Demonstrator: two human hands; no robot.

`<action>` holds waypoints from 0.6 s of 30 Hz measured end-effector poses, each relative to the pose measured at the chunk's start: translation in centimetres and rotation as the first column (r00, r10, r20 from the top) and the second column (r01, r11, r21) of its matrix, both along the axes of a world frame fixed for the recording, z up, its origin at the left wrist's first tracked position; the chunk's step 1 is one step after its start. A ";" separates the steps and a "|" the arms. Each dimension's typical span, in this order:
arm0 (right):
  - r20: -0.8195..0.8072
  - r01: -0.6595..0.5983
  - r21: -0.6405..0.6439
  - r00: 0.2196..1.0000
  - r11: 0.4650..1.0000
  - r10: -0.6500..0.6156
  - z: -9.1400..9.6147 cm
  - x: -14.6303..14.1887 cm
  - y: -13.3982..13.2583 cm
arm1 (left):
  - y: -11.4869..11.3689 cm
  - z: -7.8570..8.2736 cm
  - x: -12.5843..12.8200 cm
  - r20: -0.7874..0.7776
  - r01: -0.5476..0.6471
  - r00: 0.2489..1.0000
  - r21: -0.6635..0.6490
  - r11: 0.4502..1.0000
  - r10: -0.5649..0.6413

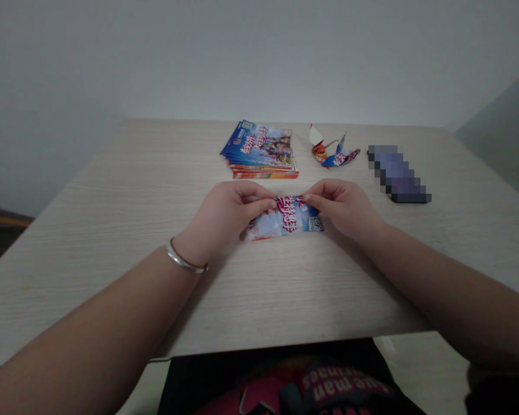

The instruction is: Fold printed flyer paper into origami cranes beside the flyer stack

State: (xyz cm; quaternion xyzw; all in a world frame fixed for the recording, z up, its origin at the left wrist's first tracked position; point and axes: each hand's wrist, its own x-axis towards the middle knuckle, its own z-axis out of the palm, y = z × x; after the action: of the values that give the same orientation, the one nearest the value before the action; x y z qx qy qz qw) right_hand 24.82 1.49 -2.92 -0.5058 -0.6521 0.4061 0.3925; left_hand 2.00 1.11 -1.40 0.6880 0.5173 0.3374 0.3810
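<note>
Between my hands is a folded printed leaflet (288,219), blue and white with red lettering and a QR code at its lower right corner. My left hand (237,207) pinches its upper edge left of the middle, thumb on the front. On the same edge, a little to the right, my right hand (339,202) pinches with thumb and forefinger. Both hands are closed on the paper, close above the tabletop. The other fingers are curled, and the leaflet's back side is hidden.
Behind my hands a fanned stack of printed leaflets (259,147) lies on the pale wooden table (134,184). To its right stand folded paper cranes (335,155). Farther right lies a phone (400,173), its screen pixelated. A wall (259,57) rises behind the table.
</note>
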 end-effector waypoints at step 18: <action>0.049 0.068 0.345 0.995 0.936 -0.090 -0.3 0.9 0.4 | 0.1 -0.4 -0.6 -0.133 0.000 0.989 0.399 0.917 0.058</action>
State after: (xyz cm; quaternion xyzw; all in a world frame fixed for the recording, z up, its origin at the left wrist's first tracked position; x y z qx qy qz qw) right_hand 25.76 1.89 -3.18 -0.4680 -0.7042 0.2539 0.4696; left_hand 1.41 1.22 -1.75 0.7656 0.4739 0.3912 0.1906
